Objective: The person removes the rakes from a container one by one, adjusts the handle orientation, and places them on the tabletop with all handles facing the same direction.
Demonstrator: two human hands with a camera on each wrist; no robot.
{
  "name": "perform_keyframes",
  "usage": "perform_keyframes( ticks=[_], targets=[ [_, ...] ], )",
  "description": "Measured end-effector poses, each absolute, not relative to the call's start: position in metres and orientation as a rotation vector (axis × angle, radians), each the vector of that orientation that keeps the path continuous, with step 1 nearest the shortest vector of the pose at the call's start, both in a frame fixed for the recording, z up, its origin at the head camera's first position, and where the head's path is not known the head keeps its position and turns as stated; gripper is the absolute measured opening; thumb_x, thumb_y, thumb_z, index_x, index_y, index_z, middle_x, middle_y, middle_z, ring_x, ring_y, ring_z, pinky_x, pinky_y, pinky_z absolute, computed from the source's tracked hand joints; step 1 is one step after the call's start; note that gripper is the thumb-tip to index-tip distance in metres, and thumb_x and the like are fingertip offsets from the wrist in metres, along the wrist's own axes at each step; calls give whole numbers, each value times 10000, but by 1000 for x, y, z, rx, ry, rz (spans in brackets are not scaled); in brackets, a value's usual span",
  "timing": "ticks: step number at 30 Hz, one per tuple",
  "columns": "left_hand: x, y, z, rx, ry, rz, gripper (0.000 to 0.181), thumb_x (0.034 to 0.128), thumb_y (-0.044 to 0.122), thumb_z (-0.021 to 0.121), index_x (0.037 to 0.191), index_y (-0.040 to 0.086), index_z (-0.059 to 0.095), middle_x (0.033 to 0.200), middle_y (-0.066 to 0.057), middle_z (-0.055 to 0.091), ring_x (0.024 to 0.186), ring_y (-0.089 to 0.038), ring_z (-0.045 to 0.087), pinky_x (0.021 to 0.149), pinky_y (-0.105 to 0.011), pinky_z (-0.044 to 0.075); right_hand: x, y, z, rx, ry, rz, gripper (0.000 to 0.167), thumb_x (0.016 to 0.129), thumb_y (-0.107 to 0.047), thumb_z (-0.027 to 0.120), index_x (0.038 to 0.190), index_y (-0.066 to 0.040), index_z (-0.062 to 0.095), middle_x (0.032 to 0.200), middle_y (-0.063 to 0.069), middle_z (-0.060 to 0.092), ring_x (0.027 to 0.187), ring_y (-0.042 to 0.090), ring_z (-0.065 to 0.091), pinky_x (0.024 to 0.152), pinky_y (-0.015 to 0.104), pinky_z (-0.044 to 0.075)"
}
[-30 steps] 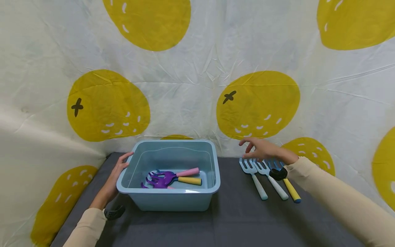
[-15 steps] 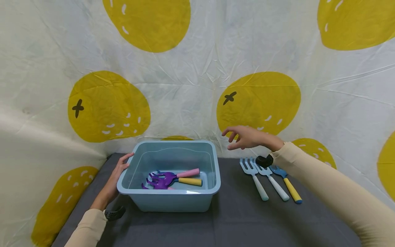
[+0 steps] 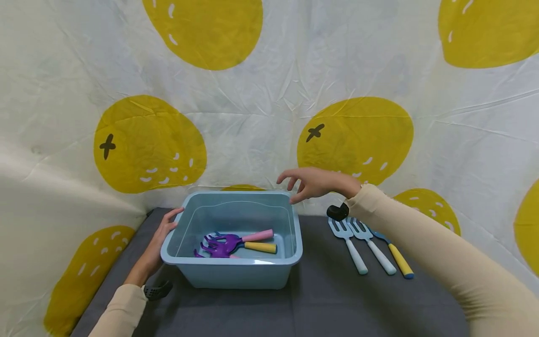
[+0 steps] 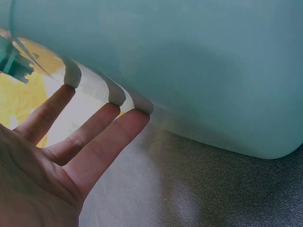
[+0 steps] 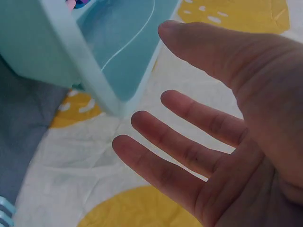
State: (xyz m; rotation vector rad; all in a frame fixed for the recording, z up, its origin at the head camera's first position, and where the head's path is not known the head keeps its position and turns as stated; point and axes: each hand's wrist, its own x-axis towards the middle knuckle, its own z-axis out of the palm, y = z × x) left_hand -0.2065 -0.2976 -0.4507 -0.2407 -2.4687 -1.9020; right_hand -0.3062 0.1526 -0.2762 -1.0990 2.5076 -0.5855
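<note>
A light blue plastic basin [image 3: 242, 276] stands on the dark tabletop. Inside lie purple hand rakes [image 3: 226, 243], one with a pink handle, beside a yellow-handled tool [image 3: 260, 247] whose head is partly covered. My left hand [image 3: 153, 245] rests on the basin's left side; in the left wrist view its extended fingertips [image 4: 137, 116] touch the outer wall. Over the basin's back right corner hovers my right hand [image 3: 313, 182], fingers spread and nothing held. In the right wrist view the basin's corner [image 5: 118, 106] is close to those fingertips, apparently without contact.
Right of the basin lie two pale blue hand forks [image 3: 355, 257] [image 3: 381, 257] and a blue fork with a yellow handle [image 3: 400, 261], its head partly hidden by the right sleeve. Behind the dark cloth [image 3: 320, 299] hangs a white curtain with yellow fruit shapes [image 3: 252, 140].
My right hand has moved left from above the forks to the basin's back right corner, uncovering part of the blue fork. The left hand and basin have stayed put.
</note>
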Motion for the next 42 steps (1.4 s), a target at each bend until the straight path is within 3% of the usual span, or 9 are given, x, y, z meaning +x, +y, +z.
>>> perform_keyframes(
  ticks=[12, 21, 26, 33, 39, 42],
  targets=[
    [-203, -298, -450, -230, -2461, -1916, 546, 1112, 450, 302, 1616, 258, 215, 1600, -141, 201, 1302, -404, 397, 951, -337, 452, -317, 88, -293, -1279, 2424, -311, 618, 936, -240, 775, 1488, -245, 496, 1339, 105, 640, 995, 162, 705, 911, 358, 545],
    [-200, -294, -449, -207, -2454, -1927, 551, 1110, 455, 307, 1616, 256, 220, 1609, -130, 195, 1314, -403, 392, 960, -351, 446, -314, 47, -322, -1213, 2309, -198, 665, 924, -234, 790, 1500, -272, 459, 1442, 54, 552, 1264, 214, 576, 977, 360, 514],
    [-199, -292, -450, -201, -2450, -1923, 544, 1110, 448, 309, 1613, 260, 226, 1598, -136, 207, 1302, -405, 403, 964, -368, 447, -315, 29, -337, -1204, 2275, -91, 685, 919, -273, 795, 1505, -297, 440, 1484, 41, 527, 1329, 228, 537, 1038, 407, 477],
    [-195, -291, -450, -202, -2443, -1922, 542, 1110, 443, 303, 1615, 265, 221, 1602, -141, 203, 1315, -405, 391, 970, -378, 438, -317, 13, -364, -1118, 2275, 7, 690, 910, -308, 796, 1508, -341, 454, 1404, 59, 585, 1229, 233, 564, 1027, 485, 466],
    [-191, -290, -449, -192, -2439, -1926, 537, 1110, 433, 302, 1613, 264, 221, 1606, -140, 197, 1313, -406, 389, 974, -380, 437, -313, 9, -375, -1016, 2315, 92, 712, 880, -311, 814, 1502, -378, 474, 1139, -30, 659, 1058, 182, 580, 952, 443, 485],
    [-191, -289, -449, -192, -2436, -1924, 533, 1109, 430, 303, 1611, 269, 224, 1605, -143, 201, 1311, -408, 393, 971, -379, 440, -312, 9, -378, -1009, 2328, 162, 695, 875, -266, 814, 1481, -377, 493, 1167, -57, 648, 1051, 180, 558, 913, 419, 486]
  ],
)
